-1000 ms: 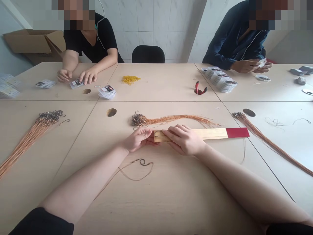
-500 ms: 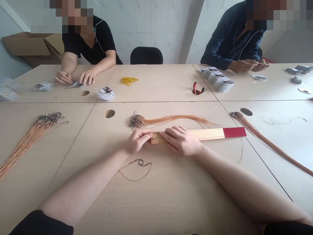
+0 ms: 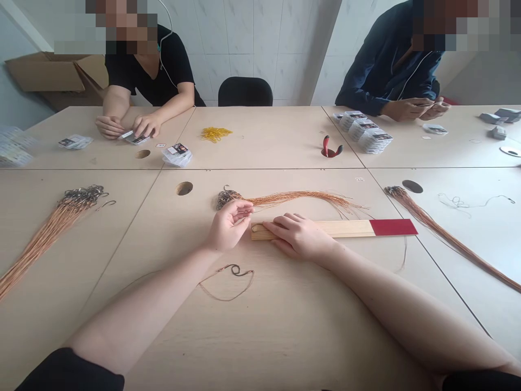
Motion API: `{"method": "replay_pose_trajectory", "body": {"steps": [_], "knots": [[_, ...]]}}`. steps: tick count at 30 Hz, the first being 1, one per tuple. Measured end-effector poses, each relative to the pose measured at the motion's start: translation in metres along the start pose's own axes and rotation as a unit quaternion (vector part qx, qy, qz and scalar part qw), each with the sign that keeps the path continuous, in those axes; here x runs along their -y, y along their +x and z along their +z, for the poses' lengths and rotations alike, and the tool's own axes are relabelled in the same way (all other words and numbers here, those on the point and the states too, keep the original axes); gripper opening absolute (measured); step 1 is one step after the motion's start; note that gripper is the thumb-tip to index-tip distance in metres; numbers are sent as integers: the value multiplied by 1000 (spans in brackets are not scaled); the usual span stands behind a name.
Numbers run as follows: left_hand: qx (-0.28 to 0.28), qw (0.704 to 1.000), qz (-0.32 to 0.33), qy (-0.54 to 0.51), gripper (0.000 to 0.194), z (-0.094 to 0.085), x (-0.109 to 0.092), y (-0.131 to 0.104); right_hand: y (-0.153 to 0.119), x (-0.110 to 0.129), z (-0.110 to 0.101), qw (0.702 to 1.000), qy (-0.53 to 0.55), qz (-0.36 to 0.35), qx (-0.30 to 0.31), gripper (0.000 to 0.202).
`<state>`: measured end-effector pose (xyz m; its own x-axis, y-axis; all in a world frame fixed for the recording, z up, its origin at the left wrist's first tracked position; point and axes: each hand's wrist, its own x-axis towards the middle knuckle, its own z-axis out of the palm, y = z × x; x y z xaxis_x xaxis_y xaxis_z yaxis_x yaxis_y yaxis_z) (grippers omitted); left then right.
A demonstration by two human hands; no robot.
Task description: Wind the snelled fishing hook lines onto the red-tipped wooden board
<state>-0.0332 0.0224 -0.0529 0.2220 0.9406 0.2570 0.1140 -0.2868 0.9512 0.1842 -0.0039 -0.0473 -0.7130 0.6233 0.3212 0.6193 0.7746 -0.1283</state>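
My right hand (image 3: 307, 236) grips a flat wooden board (image 3: 350, 228) with a red end section (image 3: 394, 227), fingers over its top and thumb along the near side. At the board's left end, beside my fingertips, lies a small metal hook (image 3: 256, 228). My left hand (image 3: 230, 225) is just off that end, fingers curled and pinched on what looks like a thin line. Behind it lies a bundle of hooks (image 3: 228, 199) with copper-coloured lines (image 3: 301, 196). A single dark hook (image 3: 235, 270) on a looped line lies nearer me.
More hook bundles lie left (image 3: 73, 209) and right (image 3: 423, 217). Red-handled pliers (image 3: 330, 149) stand in a table hole. Yellow pieces (image 3: 215, 133) and stacked clear packets (image 3: 368, 133) lie farther back. Two people sit opposite, their hands at small items.
My left hand has lifted away from the board's left end, its fingers now higher. The board's red right end has swung slightly towards me. My right hand stays on the board.
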Motion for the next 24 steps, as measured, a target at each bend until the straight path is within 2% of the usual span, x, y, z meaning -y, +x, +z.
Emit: {"method": "replay_pose_trajectory", "body": {"steps": [4,13,24], "knots": [[0,998,-39,-45,30,0,0,0,0,0,1,1000,6,-17,5,35],[-13,997,-46,-57,32,0,-3,0,-1,-1,3,1000,20,-12,19,36],[-32,996,-58,-53,33,1,-6,0,-2,-1,3,1000,21,-19,7,36]]}}
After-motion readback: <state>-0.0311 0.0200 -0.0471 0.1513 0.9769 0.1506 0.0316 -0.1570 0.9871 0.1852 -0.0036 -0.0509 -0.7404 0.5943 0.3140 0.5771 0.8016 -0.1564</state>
